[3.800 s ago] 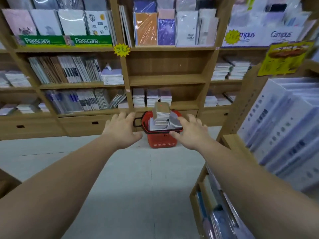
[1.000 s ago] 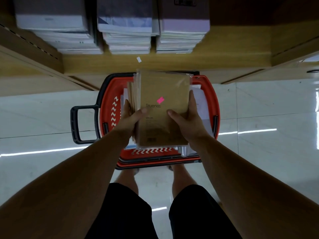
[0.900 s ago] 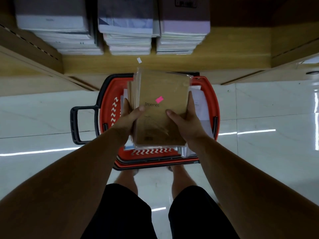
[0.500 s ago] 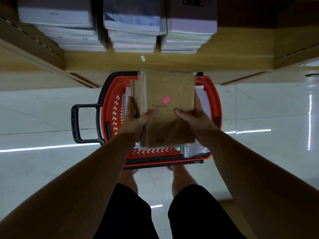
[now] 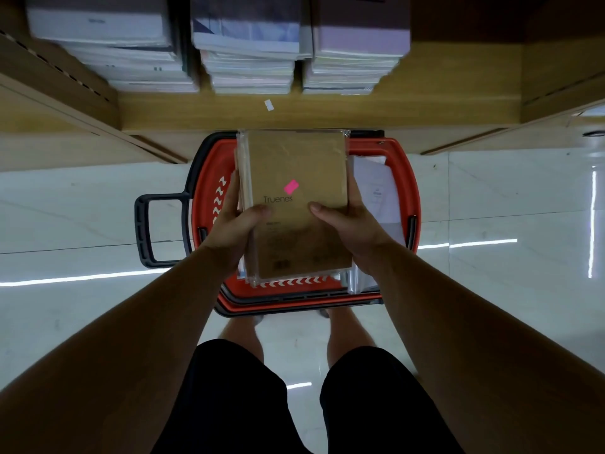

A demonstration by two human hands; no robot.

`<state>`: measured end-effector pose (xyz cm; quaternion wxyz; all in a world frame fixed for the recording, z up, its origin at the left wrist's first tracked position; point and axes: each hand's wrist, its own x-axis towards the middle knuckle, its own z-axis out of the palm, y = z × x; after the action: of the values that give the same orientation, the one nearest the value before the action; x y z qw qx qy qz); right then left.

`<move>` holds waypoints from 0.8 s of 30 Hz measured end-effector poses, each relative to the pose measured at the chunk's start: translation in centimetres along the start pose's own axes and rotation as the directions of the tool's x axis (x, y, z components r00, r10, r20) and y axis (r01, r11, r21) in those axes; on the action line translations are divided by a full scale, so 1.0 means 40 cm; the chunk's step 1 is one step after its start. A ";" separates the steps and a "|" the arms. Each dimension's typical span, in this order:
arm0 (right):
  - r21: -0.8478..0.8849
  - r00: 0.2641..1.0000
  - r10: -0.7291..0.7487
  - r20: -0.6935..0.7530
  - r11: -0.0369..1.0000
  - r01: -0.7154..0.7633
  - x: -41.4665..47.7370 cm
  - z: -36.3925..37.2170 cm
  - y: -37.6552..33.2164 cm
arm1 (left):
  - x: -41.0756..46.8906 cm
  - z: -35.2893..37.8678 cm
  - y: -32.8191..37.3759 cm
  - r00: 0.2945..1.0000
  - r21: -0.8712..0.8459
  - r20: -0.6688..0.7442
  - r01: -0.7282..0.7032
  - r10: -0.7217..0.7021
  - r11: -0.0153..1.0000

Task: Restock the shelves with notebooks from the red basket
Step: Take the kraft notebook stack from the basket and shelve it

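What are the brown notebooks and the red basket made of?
The notebooks look like matte kraft card covers in clear glossy plastic wrap, which shines at the edges. The basket seems to be moulded plastic, smooth red with cut-out slots and a black handle.

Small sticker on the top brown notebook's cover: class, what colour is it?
Bright pink sticker, just above the printed word "Truenes", seen clearly in the head view.

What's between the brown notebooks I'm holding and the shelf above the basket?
Nothing visible blocks the way. The brown notebooks, held by the left hand and right hand, sit over the red basket; the shelf has bare wood right of the three stacks.
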<state>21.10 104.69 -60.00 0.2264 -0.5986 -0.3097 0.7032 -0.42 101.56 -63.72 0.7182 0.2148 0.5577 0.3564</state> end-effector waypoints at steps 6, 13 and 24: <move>0.090 0.999 0.054 0.007 0.994 -0.054 0.006 0.008 0.004 | 0.004 -0.024 0.002 1.000 -0.011 0.009 0.005 -0.005 1.000; 0.142 0.991 0.124 0.048 0.981 -0.130 0.011 0.049 0.029 | -0.019 -0.085 0.005 0.999 -0.053 -0.036 0.035 -0.037 0.998; 0.135 0.983 0.181 0.032 0.974 -0.184 0.041 0.065 -0.005 | -0.005 -0.090 0.017 0.996 -0.056 0.034 0.082 -0.080 0.995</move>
<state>18.24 105.54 -60.80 0.1987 -0.6006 -0.2063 0.7465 -4.08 101.51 -64.13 0.7466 0.1769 0.5440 0.3395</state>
